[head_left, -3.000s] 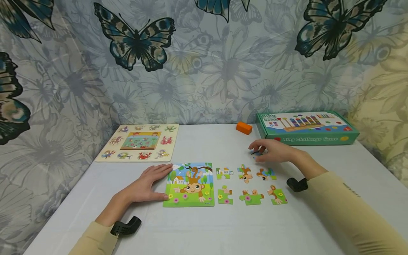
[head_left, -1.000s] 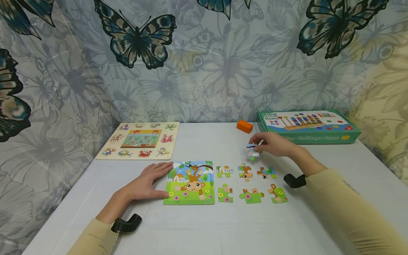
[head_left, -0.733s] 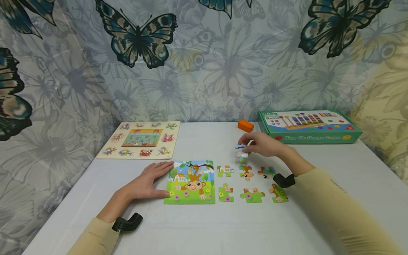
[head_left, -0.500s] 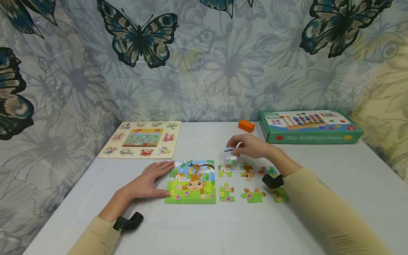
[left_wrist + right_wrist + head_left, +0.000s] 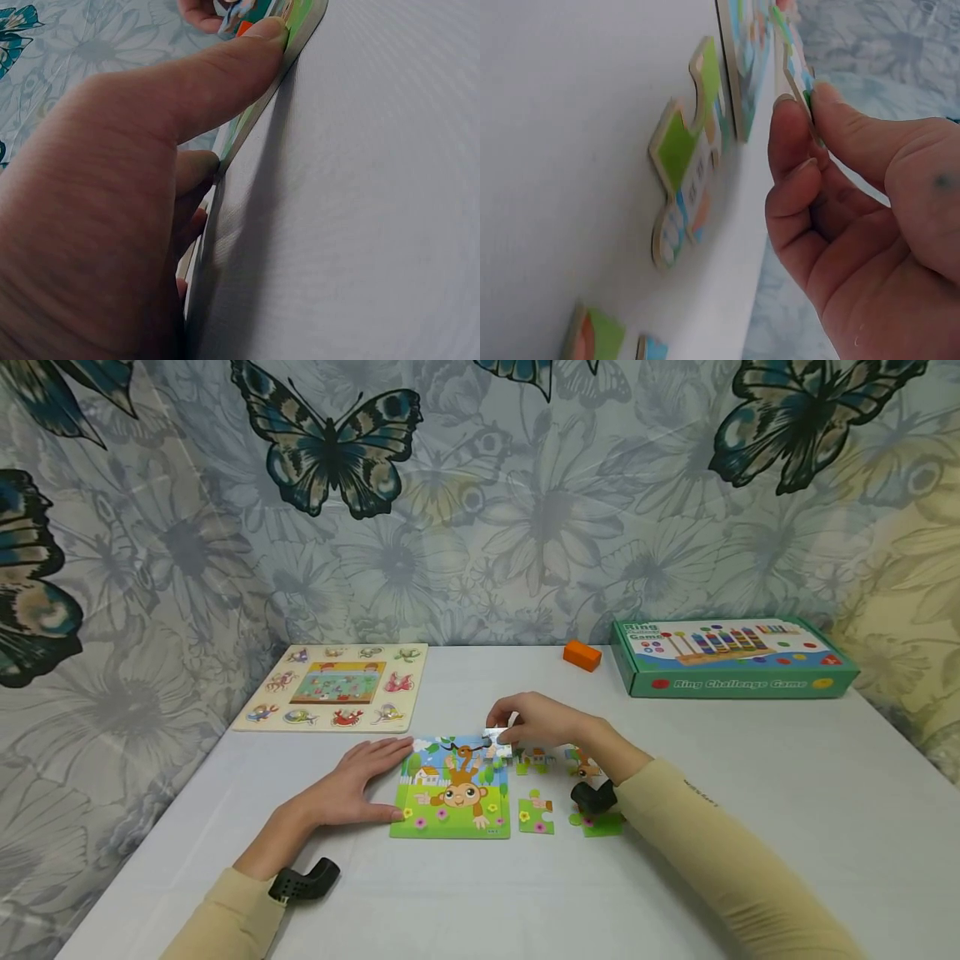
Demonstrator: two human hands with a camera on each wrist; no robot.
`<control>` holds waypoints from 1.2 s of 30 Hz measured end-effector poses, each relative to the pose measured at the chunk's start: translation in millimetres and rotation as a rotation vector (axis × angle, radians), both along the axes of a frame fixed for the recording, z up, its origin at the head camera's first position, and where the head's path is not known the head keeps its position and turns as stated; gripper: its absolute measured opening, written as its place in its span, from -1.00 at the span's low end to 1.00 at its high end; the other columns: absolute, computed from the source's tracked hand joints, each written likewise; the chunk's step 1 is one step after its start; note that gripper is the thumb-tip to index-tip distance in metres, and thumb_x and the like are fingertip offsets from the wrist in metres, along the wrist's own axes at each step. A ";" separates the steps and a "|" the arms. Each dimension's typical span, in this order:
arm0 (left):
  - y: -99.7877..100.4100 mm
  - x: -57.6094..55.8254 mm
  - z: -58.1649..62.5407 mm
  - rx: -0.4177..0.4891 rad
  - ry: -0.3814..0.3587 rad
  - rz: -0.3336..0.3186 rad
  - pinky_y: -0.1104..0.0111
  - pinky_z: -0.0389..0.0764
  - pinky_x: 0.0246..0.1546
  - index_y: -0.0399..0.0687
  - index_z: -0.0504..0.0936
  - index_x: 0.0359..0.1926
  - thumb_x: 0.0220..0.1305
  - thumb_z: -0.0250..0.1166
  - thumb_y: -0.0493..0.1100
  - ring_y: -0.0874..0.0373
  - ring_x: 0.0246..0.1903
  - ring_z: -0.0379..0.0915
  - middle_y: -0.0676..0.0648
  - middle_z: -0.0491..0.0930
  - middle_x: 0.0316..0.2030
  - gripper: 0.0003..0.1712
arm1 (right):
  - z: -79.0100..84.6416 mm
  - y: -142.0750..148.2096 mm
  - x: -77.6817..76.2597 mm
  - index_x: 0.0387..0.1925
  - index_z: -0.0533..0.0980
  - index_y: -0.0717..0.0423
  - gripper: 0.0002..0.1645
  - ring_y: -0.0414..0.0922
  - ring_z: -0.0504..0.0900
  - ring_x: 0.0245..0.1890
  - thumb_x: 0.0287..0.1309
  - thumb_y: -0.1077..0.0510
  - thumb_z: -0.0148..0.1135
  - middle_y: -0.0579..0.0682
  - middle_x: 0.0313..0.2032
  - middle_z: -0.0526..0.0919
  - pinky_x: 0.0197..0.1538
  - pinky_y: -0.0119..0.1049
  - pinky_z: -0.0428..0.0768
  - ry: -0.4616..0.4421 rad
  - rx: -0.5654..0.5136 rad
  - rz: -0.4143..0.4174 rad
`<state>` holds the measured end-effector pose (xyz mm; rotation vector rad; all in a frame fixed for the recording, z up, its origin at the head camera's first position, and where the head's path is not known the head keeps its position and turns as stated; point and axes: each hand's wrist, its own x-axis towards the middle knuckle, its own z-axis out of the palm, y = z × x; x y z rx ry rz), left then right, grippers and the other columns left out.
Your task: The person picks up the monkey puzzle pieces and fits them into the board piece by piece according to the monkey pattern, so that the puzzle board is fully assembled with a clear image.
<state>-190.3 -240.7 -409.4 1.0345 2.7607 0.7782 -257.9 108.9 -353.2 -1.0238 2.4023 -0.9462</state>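
My right hand (image 5: 542, 720) pinches a jigsaw piece (image 5: 497, 745), pale blue with a dark branch on it, over the upper right corner of the monkey puzzle board (image 5: 450, 829). In the right wrist view, thumb and forefinger hold this jigsaw piece (image 5: 799, 64) by its edge, tilted up. My left hand (image 5: 341, 785) lies along the board's left side, fingers straight. Its thumb (image 5: 225, 79) rests on the board's edge in the left wrist view. Just right of the board lie a house piece (image 5: 536, 760) and a flower piece (image 5: 536, 817).
More loose pieces, such as a green one (image 5: 603, 825), lie partly behind the right wrist. Farther back are a cream board with sea animals (image 5: 337, 718), an orange block (image 5: 582, 656) and a green game box (image 5: 742, 683). A patterned cloth (image 5: 510, 527) hangs behind the table.
My right hand has picked up the branch piece from the table near the green box and carried it left to the board's upper right corner. The left hand has stayed at the board.
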 end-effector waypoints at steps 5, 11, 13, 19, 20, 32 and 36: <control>-0.6 -0.5 0.5 -0.006 -0.001 -0.002 -0.15 -0.17 0.43 -0.09 0.24 0.55 0.08 0.46 0.23 -0.15 0.50 -0.06 -0.06 0.16 0.52 0.10 | -2.7 -13.4 0.2 -0.03 0.60 0.18 -0.82 -0.13 0.63 -0.40 0.37 0.29 0.25 -0.02 -0.25 0.56 -0.27 -0.31 0.58 0.007 0.045 0.011; -0.3 -1.0 0.8 -0.011 -0.003 -0.006 -0.14 -0.19 0.44 -0.07 0.22 0.55 0.08 0.45 0.22 -0.14 0.51 -0.08 -0.05 0.14 0.53 0.10 | -6.3 -21.6 -1.1 -0.06 0.60 0.16 -0.85 -0.19 0.58 -0.42 0.36 0.28 0.27 -0.04 -0.28 0.55 -0.23 -0.33 0.57 0.033 0.104 0.004; -0.3 -0.9 1.1 -0.011 -0.001 -0.007 -0.13 -0.19 0.44 -0.08 0.22 0.55 0.08 0.46 0.22 -0.13 0.51 -0.08 -0.05 0.14 0.53 0.11 | -7.5 -23.2 -1.7 -0.06 0.60 0.16 -0.85 -0.19 0.56 -0.42 0.36 0.27 0.28 -0.05 -0.28 0.55 -0.23 -0.33 0.56 0.046 0.116 -0.001; -0.1 -0.3 1.3 -0.006 0.005 -0.011 -0.15 -0.17 0.43 -0.09 0.23 0.55 0.08 0.46 0.23 -0.14 0.50 -0.06 -0.06 0.15 0.53 0.11 | -8.9 -24.8 -0.2 -0.08 0.61 0.13 -0.82 -0.15 0.52 -0.33 0.31 0.21 0.35 -0.06 -0.24 0.54 -0.16 -0.31 0.55 0.069 0.130 -0.013; -0.2 -0.3 1.2 -0.007 0.004 -0.009 -0.15 -0.17 0.43 -0.09 0.23 0.55 0.08 0.45 0.23 -0.14 0.50 -0.06 -0.06 0.15 0.53 0.11 | -8.7 -24.7 0.7 -0.08 0.61 0.12 -0.80 -0.15 0.52 -0.31 0.29 0.18 0.38 -0.06 -0.23 0.54 -0.14 -0.30 0.54 0.077 0.134 -0.009; -0.5 -0.3 1.3 -0.008 -0.001 -0.004 -0.13 -0.19 0.44 -0.11 0.23 0.54 0.06 0.46 0.23 -0.13 0.51 -0.07 -0.07 0.15 0.53 0.12 | -7.6 -25.7 6.1 -0.04 0.62 0.06 -0.67 -0.16 0.52 -0.28 0.18 0.12 0.49 -0.09 -0.16 0.51 -0.10 -0.31 0.53 0.100 0.190 0.029; -0.3 -0.1 1.6 -0.006 -0.006 -0.005 -0.13 -0.20 0.44 -0.10 0.22 0.55 0.07 0.46 0.23 -0.13 0.51 -0.08 -0.06 0.14 0.53 0.12 | -7.7 -25.6 4.5 -0.02 0.63 0.06 -0.68 -0.16 0.52 -0.30 0.20 0.14 0.47 -0.09 -0.15 0.51 -0.12 -0.33 0.54 0.096 0.203 0.035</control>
